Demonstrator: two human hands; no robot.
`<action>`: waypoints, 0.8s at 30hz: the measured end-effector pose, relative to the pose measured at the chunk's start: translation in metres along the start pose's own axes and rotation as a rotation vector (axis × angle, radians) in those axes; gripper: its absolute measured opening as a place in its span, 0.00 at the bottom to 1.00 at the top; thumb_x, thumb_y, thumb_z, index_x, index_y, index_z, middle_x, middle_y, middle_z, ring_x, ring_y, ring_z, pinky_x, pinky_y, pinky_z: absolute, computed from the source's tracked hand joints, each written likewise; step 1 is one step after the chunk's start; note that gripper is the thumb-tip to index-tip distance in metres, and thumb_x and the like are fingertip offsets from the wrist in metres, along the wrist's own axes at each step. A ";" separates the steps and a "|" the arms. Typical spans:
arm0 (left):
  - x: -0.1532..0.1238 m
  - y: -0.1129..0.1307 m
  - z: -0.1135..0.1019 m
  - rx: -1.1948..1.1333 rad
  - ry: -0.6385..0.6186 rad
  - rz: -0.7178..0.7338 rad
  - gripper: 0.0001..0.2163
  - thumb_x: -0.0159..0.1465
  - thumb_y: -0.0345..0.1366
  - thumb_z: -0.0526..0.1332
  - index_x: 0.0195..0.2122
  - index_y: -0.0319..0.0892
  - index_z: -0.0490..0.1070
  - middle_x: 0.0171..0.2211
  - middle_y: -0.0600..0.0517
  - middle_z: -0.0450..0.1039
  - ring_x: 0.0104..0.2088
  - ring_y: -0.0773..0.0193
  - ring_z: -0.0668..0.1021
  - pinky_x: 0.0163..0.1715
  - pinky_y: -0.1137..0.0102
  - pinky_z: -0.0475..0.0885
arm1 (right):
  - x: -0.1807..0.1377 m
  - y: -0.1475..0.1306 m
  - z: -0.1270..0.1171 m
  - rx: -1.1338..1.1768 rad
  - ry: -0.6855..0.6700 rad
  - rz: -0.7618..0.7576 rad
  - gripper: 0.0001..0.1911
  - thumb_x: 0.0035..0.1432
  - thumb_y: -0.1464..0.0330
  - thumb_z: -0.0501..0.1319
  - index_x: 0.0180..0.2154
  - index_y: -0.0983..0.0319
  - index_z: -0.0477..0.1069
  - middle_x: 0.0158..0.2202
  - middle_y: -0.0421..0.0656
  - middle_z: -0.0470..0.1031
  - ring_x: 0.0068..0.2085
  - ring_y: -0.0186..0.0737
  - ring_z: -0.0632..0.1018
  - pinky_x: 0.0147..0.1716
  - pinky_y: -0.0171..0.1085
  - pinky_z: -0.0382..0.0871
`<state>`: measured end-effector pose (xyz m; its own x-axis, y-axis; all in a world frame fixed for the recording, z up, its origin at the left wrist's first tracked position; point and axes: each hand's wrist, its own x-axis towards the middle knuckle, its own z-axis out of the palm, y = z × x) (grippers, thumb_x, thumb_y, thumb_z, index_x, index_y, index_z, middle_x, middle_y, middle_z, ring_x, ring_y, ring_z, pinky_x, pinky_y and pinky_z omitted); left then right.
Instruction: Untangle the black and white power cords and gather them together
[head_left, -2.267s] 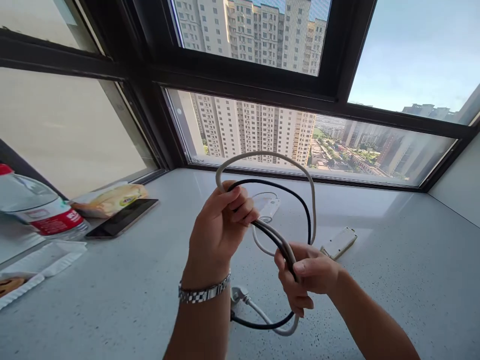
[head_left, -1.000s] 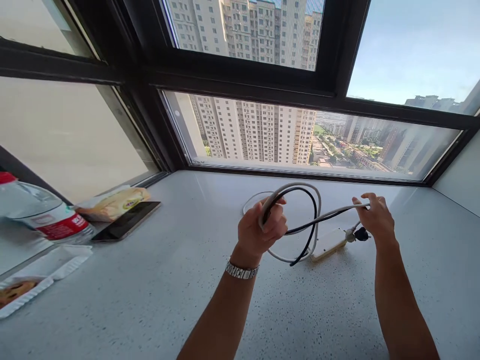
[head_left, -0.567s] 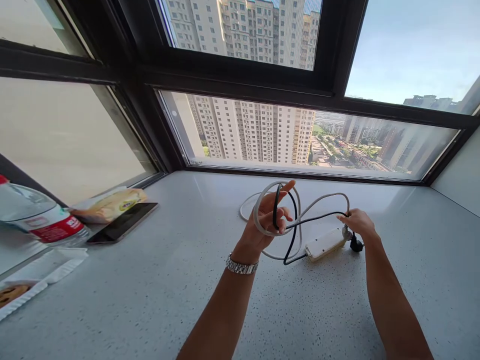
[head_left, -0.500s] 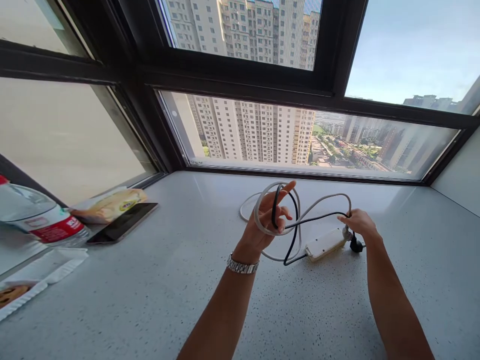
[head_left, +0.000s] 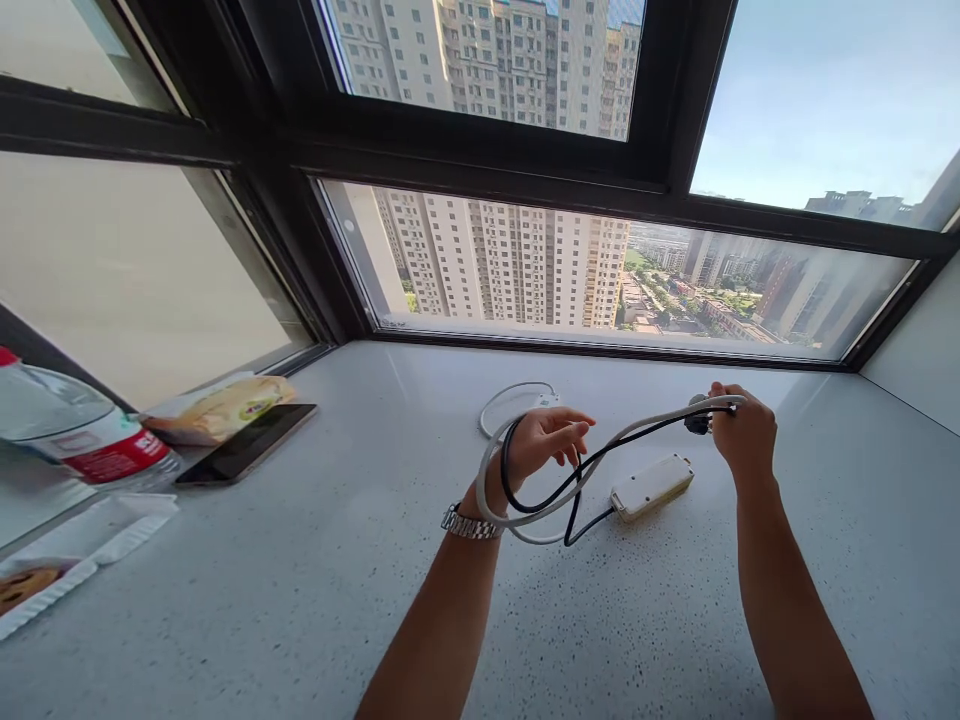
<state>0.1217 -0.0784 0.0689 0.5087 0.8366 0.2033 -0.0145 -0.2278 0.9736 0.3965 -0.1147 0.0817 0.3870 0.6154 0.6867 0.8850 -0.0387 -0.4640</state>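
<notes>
A grey cable (head_left: 645, 421) and a black cable (head_left: 534, 503) run together in a loop that hangs around my left hand (head_left: 544, 445), near the wrist. That hand's fingers are spread and grip nothing. My right hand (head_left: 741, 432) is closed on the plug ends of both cables, lifted above the counter at the right. A white power strip (head_left: 651, 486) lies on the speckled counter (head_left: 300, 590) between my hands, with the black cable leading to it.
A thin white cable with a small white adapter (head_left: 517, 399) lies behind my left hand. At the left are a water bottle (head_left: 71, 425), a dark phone (head_left: 247, 443), a snack packet (head_left: 221, 402) and a white tray (head_left: 67, 550). Window glass borders the counter at the back.
My right hand lifted the plug ends off the counter and pulled them up and right. The loop slid from my left hand's fingers down to the wrist, and those fingers opened.
</notes>
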 end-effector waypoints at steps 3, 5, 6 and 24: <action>0.003 -0.010 -0.009 0.134 -0.091 0.018 0.21 0.55 0.48 0.64 0.42 0.36 0.74 0.29 0.47 0.77 0.28 0.65 0.78 0.28 0.73 0.72 | 0.006 0.015 0.011 0.103 -0.016 0.138 0.22 0.60 0.55 0.49 0.27 0.61 0.71 0.18 0.43 0.71 0.22 0.41 0.72 0.26 0.36 0.60; 0.003 -0.015 -0.014 0.203 -0.136 0.039 0.22 0.54 0.46 0.66 0.45 0.36 0.73 0.32 0.45 0.78 0.32 0.63 0.78 0.32 0.72 0.73 | 0.008 0.023 0.016 0.183 -0.027 0.217 0.21 0.59 0.53 0.50 0.28 0.61 0.70 0.16 0.42 0.70 0.20 0.41 0.73 0.26 0.36 0.62; 0.002 -0.016 -0.016 0.233 -0.174 0.044 0.23 0.53 0.45 0.67 0.46 0.37 0.73 0.34 0.45 0.78 0.32 0.63 0.78 0.32 0.72 0.73 | 0.008 0.027 0.019 0.220 -0.029 0.249 0.21 0.58 0.53 0.51 0.28 0.61 0.70 0.16 0.41 0.70 0.20 0.41 0.73 0.25 0.36 0.63; -0.002 0.000 0.016 0.314 -0.376 0.278 0.25 0.52 0.37 0.68 0.52 0.46 0.72 0.49 0.45 0.74 0.50 0.54 0.75 0.52 0.63 0.67 | -0.017 -0.008 0.062 0.909 -0.264 0.315 0.23 0.55 0.50 0.55 0.20 0.61 0.60 0.14 0.34 0.61 0.15 0.31 0.68 0.16 0.30 0.62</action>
<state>0.1344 -0.0875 0.0671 0.7948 0.5019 0.3411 0.0356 -0.5997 0.7994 0.3669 -0.0761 0.0387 0.4020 0.8405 0.3634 0.1748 0.3191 -0.9315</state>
